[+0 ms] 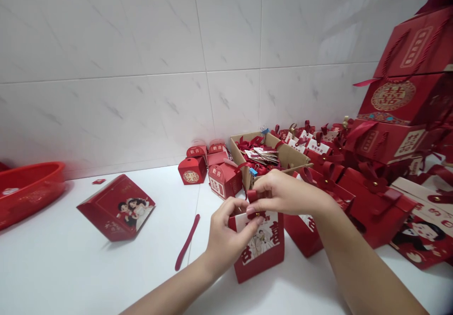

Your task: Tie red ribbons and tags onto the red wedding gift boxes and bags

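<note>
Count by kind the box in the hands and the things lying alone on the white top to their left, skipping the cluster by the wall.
Red tub: 1
Tilted box with cartoon couple: 1
Loose red strip: 1
Tiny red scrap: 1
Held box, in left hand and right hand: 1
Total: 5

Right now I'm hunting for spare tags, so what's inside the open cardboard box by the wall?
Inside the cardboard box lie red ribbons and a loose pile of printed cards. Its bottom is covered by them, and the right hand hides part of its near wall.
</note>
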Action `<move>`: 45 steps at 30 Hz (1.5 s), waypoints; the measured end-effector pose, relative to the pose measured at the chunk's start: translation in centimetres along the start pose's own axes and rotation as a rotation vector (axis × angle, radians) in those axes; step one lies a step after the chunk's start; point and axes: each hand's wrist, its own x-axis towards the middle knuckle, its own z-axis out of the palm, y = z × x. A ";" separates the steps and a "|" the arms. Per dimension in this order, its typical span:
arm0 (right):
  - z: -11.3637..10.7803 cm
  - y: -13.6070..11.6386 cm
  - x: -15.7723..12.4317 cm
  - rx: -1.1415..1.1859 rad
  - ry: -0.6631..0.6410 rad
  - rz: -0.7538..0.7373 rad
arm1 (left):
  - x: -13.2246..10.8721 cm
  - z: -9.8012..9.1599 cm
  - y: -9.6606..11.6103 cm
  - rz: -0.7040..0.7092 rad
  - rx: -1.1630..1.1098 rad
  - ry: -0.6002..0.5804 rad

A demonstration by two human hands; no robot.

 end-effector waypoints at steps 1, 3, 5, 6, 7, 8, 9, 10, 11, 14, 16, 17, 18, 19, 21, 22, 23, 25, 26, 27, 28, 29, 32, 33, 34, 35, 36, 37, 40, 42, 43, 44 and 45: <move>-0.2 0.0 -0.2 0.009 -0.019 -0.004 | 0.1 -0.1 0.0 0.031 0.012 0.007; -0.7 -0.1 -0.7 0.031 -0.063 -0.036 | 0.2 -0.2 0.0 0.078 0.021 0.018; -1.2 -0.3 -1.2 0.036 -0.094 -0.087 | 0.2 -0.3 0.0 0.090 0.025 0.010; -1.4 -0.5 -1.5 0.027 -0.103 -0.104 | 0.2 -0.3 0.0 0.086 0.033 0.004; -1.6 -0.6 -1.8 0.010 -0.109 -0.114 | 0.2 -0.4 0.0 0.079 0.041 0.002; -1.7 -0.8 -2.0 -0.012 -0.114 -0.116 | 0.2 -0.4 0.1 0.074 0.047 0.000; -1.9 -1.0 -2.3 -0.035 -0.118 -0.112 | 0.2 -0.4 0.2 0.069 0.047 -0.003; -1.9 -1.1 -2.5 -0.055 -0.125 -0.103 | 0.3 -0.5 0.4 0.065 0.041 -0.009; -2.0 -1.3 -2.7 -0.068 -0.132 -0.094 | 0.3 -0.5 0.5 0.063 0.030 -0.018; -2.0 -1.4 -3.1 -0.094 -0.145 -0.071 | 0.4 -0.5 0.9 0.071 -0.015 -0.046; -2.1 -1.3 -3.3 -0.096 -0.153 -0.074 | 0.4 -0.6 1.0 0.061 -0.024 -0.054; -2.2 -1.2 -3.2 -0.090 -0.161 -0.086 | 0.4 -0.6 1.0 0.046 -0.026 -0.058; -2.2 -1.0 -3.1 -0.080 -0.172 -0.102 | 0.4 -0.6 0.9 0.025 -0.029 -0.062; -2.2 -0.9 -3.0 -0.068 -0.180 -0.118 | 0.4 -0.5 0.8 0.003 -0.038 -0.062; -2.1 -0.7 -2.5 -0.049 -0.178 -0.130 | 0.2 -0.4 0.3 -0.029 -0.074 -0.060; -2.0 -0.6 -2.2 -0.048 -0.167 -0.119 | 0.0 -0.2 -0.1 -0.042 -0.097 -0.061; -1.8 -0.6 -2.0 -0.051 -0.152 -0.097 | -0.2 0.0 -0.5 -0.055 -0.120 -0.067; -1.5 -0.7 -1.6 -0.066 -0.122 -0.043 | -0.8 0.6 -1.7 -0.075 -0.164 -0.086; -1.4 -0.7 -1.5 -0.074 -0.113 -0.021 | -1.1 0.9 -2.3 -0.078 -0.176 -0.101; -1.4 -0.7 -1.5 -0.083 -0.110 -0.004 | -1.4 1.2 -3.1 -0.066 -0.170 -0.113; -1.3 -0.7 -1.5 -0.090 -0.113 0.009 | -1.8 1.6 -3.8 -0.038 -0.139 -0.126; -1.4 -0.6 -1.6 -0.101 -0.117 0.023 | -2.0 1.9 -4.5 -0.004 -0.074 -0.143; -1.5 -0.1 -1.8 -0.153 -0.101 0.135 | -2.6 2.5 -6.1 0.068 0.206 -0.143; -1.6 0.0 -1.8 -0.176 -0.080 0.201 | -2.7 2.6 -6.5 0.076 0.286 -0.138; -1.6 0.1 -1.8 -0.197 -0.054 0.274 | -2.8 2.7 -6.7 0.080 0.348 -0.140; -1.7 0.2 -1.8 -0.217 -0.031 0.345 | -3.0 2.7 -6.9 0.088 0.394 -0.148; -1.7 0.3 -1.8 -0.236 -0.015 0.406 | -3.2 2.8 -6.9 0.106 0.430 -0.166; -1.8 0.3 -1.8 -0.250 -0.006 0.451 | -3.4 2.8 -6.8 0.130 0.458 -0.187; -2.0 0.4 -2.0 -0.267 0.013 0.502 | -3.5 2.9 -5.8 0.251 0.517 -0.216; -2.2 0.6 -2.3 -0.257 0.026 0.513 | -2.6 2.4 -4.6 0.337 0.552 -0.145; -2.3 0.8 -2.4 -0.249 0.031 0.516 | -1.7 1.8 -3.9 0.356 0.579 -0.080; -2.3 1.0 -2.5 -0.242 0.036 0.517 | -0.6 0.8 -3.2 0.345 0.619 0.006; -2.3 1.2 -2.6 -0.233 0.038 0.512 | 0.8 -0.6 -2.4 0.289 0.678 0.083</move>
